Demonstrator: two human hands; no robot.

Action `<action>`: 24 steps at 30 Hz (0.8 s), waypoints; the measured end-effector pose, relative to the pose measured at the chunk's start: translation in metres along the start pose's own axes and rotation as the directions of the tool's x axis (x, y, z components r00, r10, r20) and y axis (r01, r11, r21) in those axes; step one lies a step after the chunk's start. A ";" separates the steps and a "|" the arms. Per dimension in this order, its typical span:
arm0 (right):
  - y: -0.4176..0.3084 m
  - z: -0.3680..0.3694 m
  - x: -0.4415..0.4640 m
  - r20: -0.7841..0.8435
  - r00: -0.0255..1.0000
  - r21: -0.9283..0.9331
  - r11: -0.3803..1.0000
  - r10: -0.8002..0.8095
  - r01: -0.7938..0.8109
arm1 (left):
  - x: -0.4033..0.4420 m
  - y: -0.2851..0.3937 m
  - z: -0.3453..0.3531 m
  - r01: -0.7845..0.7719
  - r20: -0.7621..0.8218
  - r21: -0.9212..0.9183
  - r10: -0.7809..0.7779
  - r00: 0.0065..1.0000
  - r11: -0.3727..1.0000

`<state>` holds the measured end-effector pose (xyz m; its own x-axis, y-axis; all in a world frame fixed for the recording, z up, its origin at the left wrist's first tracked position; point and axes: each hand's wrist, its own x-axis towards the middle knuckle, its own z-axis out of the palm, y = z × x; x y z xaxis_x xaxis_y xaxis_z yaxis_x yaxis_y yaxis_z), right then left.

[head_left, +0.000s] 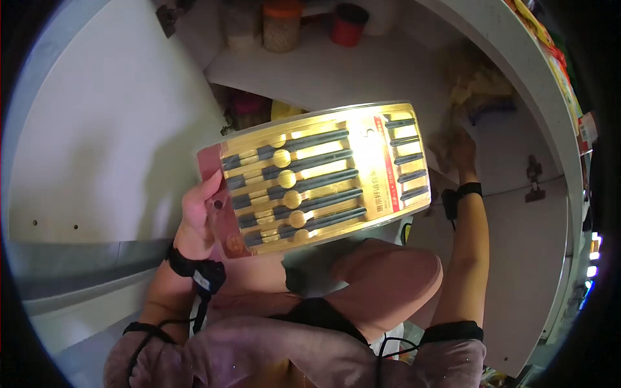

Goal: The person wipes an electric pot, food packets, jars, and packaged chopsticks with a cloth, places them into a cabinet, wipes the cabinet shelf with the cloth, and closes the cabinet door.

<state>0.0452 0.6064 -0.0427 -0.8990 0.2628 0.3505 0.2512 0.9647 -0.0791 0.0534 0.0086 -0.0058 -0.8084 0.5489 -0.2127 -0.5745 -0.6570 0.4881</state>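
Observation:
My left hand (197, 210) is closed on the left end of a flat blister pack of chopsticks (323, 187), its thumb on the front. Dark chopsticks with gold bands lie in rows on a shiny gold backing, with a red strip of lettering toward the right. The pack is tilted, right end higher, above my bent legs. Farther right, my right hand (460, 152) reaches inside the cabinet, just below a crumpled yellowish bag (482, 90). Shade and blur obscure its fingers; whether it grips anything is unclear.
On the cabinet shelf (278, 72) stand a jar with an orange lid (281, 26) and a red container with a dark lid (349, 27). Cabinet doors flank me, one at left (103, 142) and another at right (511, 271). Colourful packages (546, 39) line the upper right edge.

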 end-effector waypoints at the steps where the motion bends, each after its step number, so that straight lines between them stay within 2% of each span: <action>1: 0.009 0.004 -0.001 0.036 0.997 -0.070 0.995 -0.075 0.077 | -0.004 -0.001 0.005 -0.009 -0.119 0.031 0.013 0.993 0.999; 2: 0.014 0.010 -0.005 0.079 0.986 -0.129 0.979 -0.150 0.159 | -0.006 -0.003 0.000 -0.011 -0.142 0.037 0.016 0.990 0.999; 4: 0.023 0.004 -0.017 -0.164 0.980 -0.087 0.991 -0.110 0.097 | 0.000 -0.006 -0.019 0.223 0.124 -0.005 -0.221 0.967 0.975; 5: 0.008 -0.021 -0.027 -0.211 0.971 0.356 0.934 0.113 -0.032 | 0.002 -0.019 -0.021 0.161 -0.186 0.203 -0.123 0.975 0.966; 6: -0.018 -0.057 -0.038 -0.153 0.932 0.727 0.677 0.328 -0.119 | 0.005 -0.025 -0.018 0.228 -0.104 0.119 -0.216 0.971 0.966; 8: -0.060 -0.119 -0.055 -0.221 0.858 0.910 0.414 0.464 0.011 | 0.000 -0.030 0.040 0.209 0.068 0.106 -0.216 0.974 0.972; 10: -0.142 -0.178 -0.083 -0.292 0.885 0.934 0.305 0.363 0.183 | 0.013 -0.054 0.028 0.183 0.103 0.219 -0.210 0.972 0.958; 12: -0.205 -0.188 -0.117 -0.421 0.880 0.811 0.525 0.219 0.258 | 0.021 -0.078 0.029 0.279 0.280 0.097 -0.295 0.913 0.955; 13: -0.233 -0.184 -0.131 -0.430 0.901 0.734 0.600 0.048 0.318 | 0.019 -0.087 0.029 0.337 0.257 0.155 -0.367 0.894 0.929; 14: -0.256 -0.177 -0.146 -0.296 0.950 0.643 0.716 -0.098 0.274 | 0.018 -0.096 0.028 0.388 0.225 0.202 -0.428 0.875 0.899; 15: -0.277 -0.154 -0.154 -0.165 0.953 0.642 0.706 -0.252 0.298 | 0.015 -0.104 0.023 0.402 0.233 0.208 -0.444 0.865 0.892; 16: -0.302 -0.143 -0.159 -0.010 0.917 0.493 0.796 -0.398 0.351 | 0.013 -0.110 0.019 0.405 0.258 0.201 -0.447 0.856 0.892; 19: -0.325 -0.083 -0.178 0.086 0.855 0.617 0.701 -0.511 0.357 | 0.007 -0.124 0.010 0.412 0.321 0.178 -0.448 0.834 0.894; 21: -0.321 -0.067 -0.179 0.014 0.855 0.594 0.692 -0.519 0.410 | 0.007 -0.127 0.004 0.396 0.353 0.165 -0.429 0.832 0.903; 22: -0.322 -0.062 -0.184 0.014 0.839 0.598 0.677 -0.544 0.429 | 0.005 -0.128 0.001 0.388 0.369 0.168 -0.423 0.827 0.906; 24: -0.302 -0.062 -0.184 0.060 0.832 0.510 0.733 -0.552 0.449 | 0.007 -0.128 -0.001 0.384 0.394 0.156 -0.414 0.821 0.910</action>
<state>0.1573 0.2653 -0.0259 -0.9079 -0.3126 0.2792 -0.4030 0.8341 -0.3768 0.1213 0.0961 -0.0709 -0.3753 0.9259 -0.0429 -0.8134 -0.3068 0.4942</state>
